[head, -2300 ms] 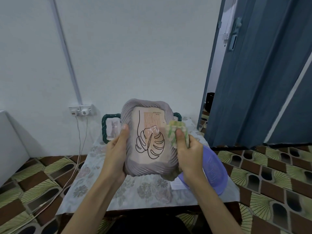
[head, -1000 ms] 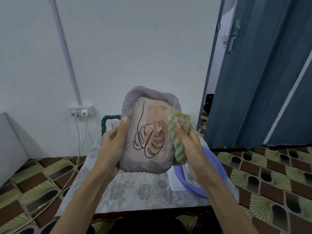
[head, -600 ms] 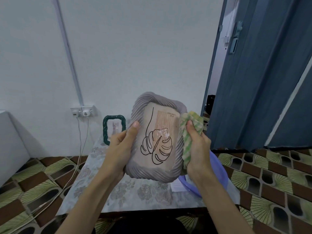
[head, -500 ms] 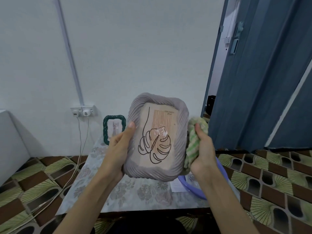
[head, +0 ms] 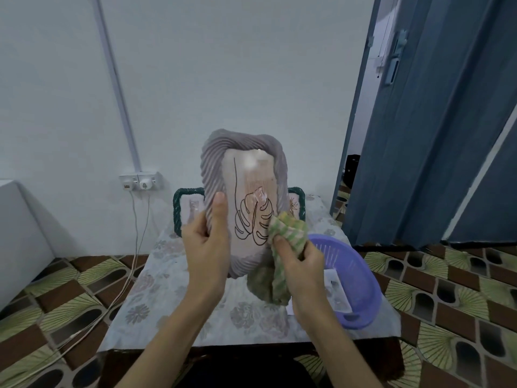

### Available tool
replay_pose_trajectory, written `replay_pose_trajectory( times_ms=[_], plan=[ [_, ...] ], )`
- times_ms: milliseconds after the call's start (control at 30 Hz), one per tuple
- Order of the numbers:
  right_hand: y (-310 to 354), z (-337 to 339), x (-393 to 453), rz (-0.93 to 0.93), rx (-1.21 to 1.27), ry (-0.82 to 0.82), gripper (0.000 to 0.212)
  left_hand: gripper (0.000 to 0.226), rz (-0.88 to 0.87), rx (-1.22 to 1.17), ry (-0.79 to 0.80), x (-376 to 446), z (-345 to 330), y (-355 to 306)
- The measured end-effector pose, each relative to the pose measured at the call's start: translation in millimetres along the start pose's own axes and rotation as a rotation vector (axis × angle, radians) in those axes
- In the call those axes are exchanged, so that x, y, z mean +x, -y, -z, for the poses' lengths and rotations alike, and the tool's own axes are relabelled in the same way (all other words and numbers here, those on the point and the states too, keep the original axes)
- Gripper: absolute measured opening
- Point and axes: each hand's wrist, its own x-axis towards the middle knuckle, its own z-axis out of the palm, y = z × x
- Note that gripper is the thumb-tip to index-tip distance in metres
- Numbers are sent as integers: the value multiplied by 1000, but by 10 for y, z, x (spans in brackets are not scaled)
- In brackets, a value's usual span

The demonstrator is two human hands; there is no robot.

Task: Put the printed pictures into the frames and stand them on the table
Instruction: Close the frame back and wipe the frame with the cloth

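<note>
A grey ribbed picture frame (head: 212, 161) with a leaf line drawing behind its glass is held up above the table, its top tipped away from me. My left hand (head: 208, 245) grips its left edge, thumb on the front. My right hand (head: 296, 261) pinches a green and yellow striped cloth (head: 285, 228) against the frame's lower right glass. Behind it a dark green frame (head: 177, 208) stands upright at the back of the table, mostly hidden.
The small table (head: 173, 298) has a floral cover. A purple plastic basket (head: 361, 278) with printed sheets (head: 335, 292) in it sits at the table's right. Wall socket (head: 141, 182) and cables are at the left. A blue door (head: 436, 121) stands open on the right.
The grey frame has tipped back and turned narrower to me. My right hand has brought the cloth from the frame's right edge onto the lower right of the glass.
</note>
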Motion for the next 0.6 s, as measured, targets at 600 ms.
replay_pose_trajectory(
  times_ms=[600],
  plan=[
    [94, 187, 166, -351, 551, 219, 34, 52, 69, -92, -63, 61, 58, -30]
  ],
)
